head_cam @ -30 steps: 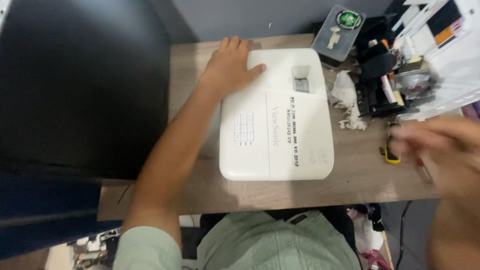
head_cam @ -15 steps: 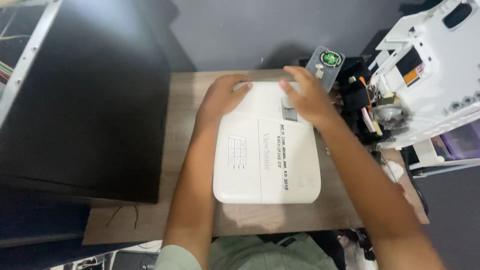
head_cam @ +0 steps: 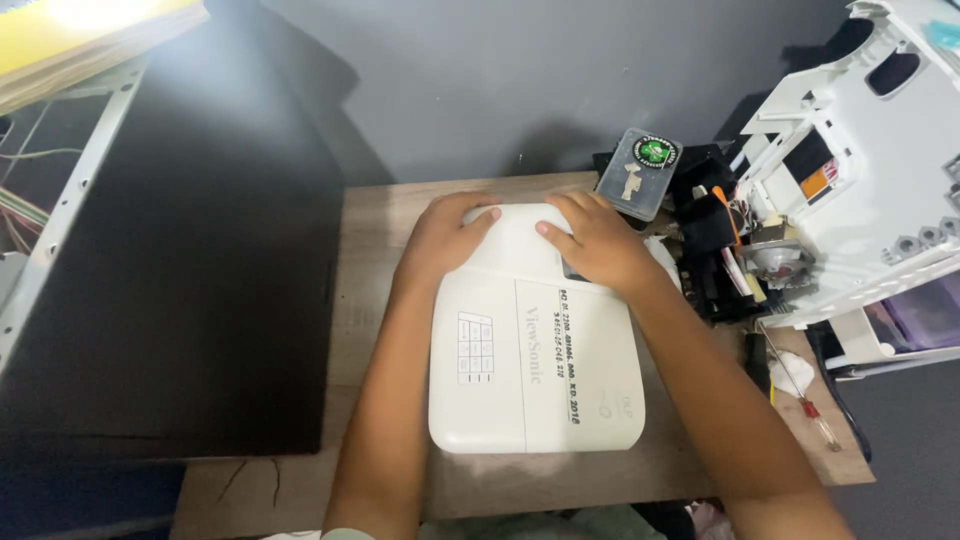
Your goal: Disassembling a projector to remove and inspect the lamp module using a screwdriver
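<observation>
White plastic is pressed under the spread fingers of the left hand (head_cam: 445,240) and right hand (head_cam: 598,243). Both hands are laid flat on the far end of the projector (head_cam: 535,350), which is set on the wooden table (head_cam: 365,260).

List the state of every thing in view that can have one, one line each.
White projector: closed, lying flat on the wooden table.
Left hand: resting on the projector's far left corner.
Right hand: resting on the projector's far right part.
Opened white housing: cover off, insides exposed.
Small clear box: lid shut.
Screwdriver: lying loose on the table, untouched.
</observation>
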